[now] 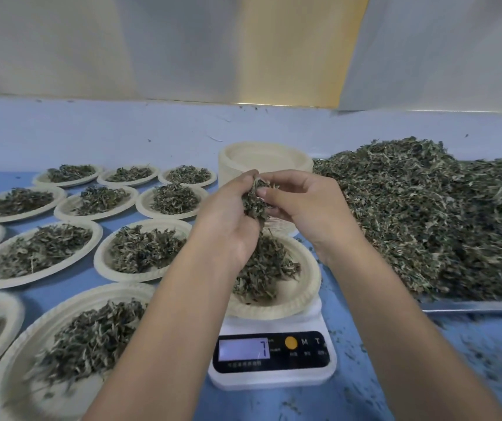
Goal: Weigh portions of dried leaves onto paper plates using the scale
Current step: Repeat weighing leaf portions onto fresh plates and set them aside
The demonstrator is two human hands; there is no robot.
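Above the scale, two hands work one clump of leaves: the left hand curls round it and the right hand pinches its top. A plate on the scale holds a loose portion, its rim overhanging. A plate stack stands just behind the scale, a leaf heap on a tray crowds its right, and filled plates pack its left. Open blue table lies in front.

Paper plate of dried leaves atop white scale; bulk pile right.
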